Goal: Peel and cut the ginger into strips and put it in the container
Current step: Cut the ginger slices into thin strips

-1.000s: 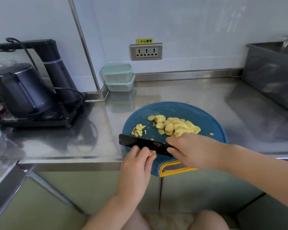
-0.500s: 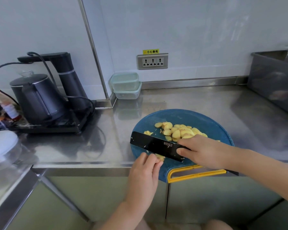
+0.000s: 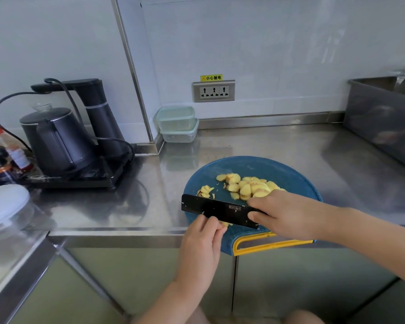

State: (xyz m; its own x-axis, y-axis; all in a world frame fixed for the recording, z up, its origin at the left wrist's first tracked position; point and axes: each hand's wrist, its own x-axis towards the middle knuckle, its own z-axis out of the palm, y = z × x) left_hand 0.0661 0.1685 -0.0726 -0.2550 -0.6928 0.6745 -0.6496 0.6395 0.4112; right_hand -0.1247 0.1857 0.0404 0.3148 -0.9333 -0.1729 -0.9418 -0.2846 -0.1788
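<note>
Two clear containers with pale green lids stand one on the other in the corner of the wall, a little left of the centre of the frame. They look empty, and no ginger is in them. At the right edge of the frame stands a grey bin; what it holds I cannot tell. At the left edge there is a clear tub with a white lid, its content not visible.

The ginger lies on the round blue cutting board, low and right of centre. A heap of ginger slices is on the middle of the board, and a small heap of strips lies to the left of it, near the left rim.

The knife stands on its edge across the near part of the board, its flat black side toward the camera. Its long axis runs from left to right, a little lower at the right, and its square end points to the left of the frame.

The right hand grips the knife at the handle end, with thumb and forefinger on the blade. The left hand has its fingers curled and holds a small ginger piece on the board, just at the near side of the blade.
</note>
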